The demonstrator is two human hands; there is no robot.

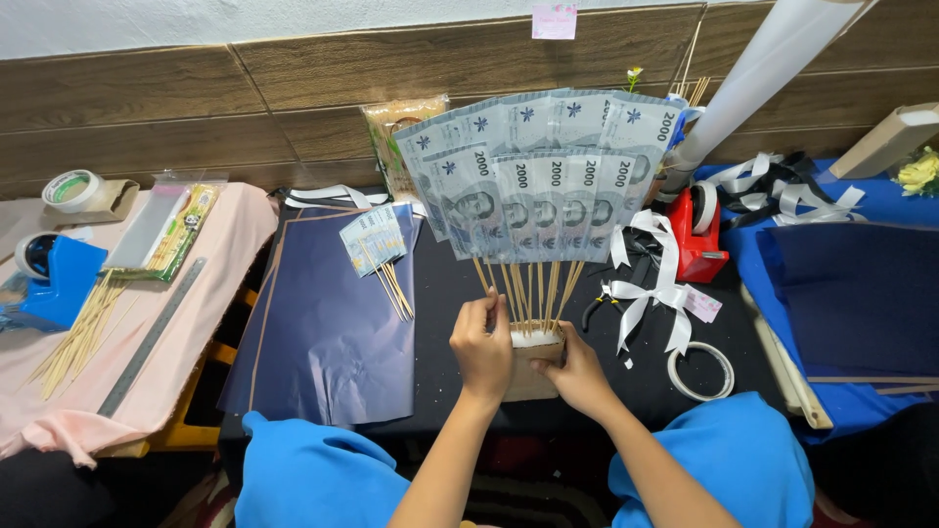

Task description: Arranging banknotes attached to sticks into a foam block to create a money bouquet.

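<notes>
A fan of grey-blue banknotes (533,171) on thin wooden skewers (528,288) rises from a small brown block topped with white foam (536,340). My left hand (481,344) grips the block's left side, its fingers by the skewer stems. My right hand (572,372) holds the block's right side from below. A smaller bunch of banknotes on skewers (377,244) lies on dark blue wrapping paper (328,313) to the left.
A white ribbon bow (650,284), a tape roll (700,372) and a red tape dispenser (699,235) lie to the right. Loose skewers (83,328), a metal ruler (152,337) and a blue tape dispenser (54,279) sit on the pink cloth at left. Blue paper (861,293) covers the right.
</notes>
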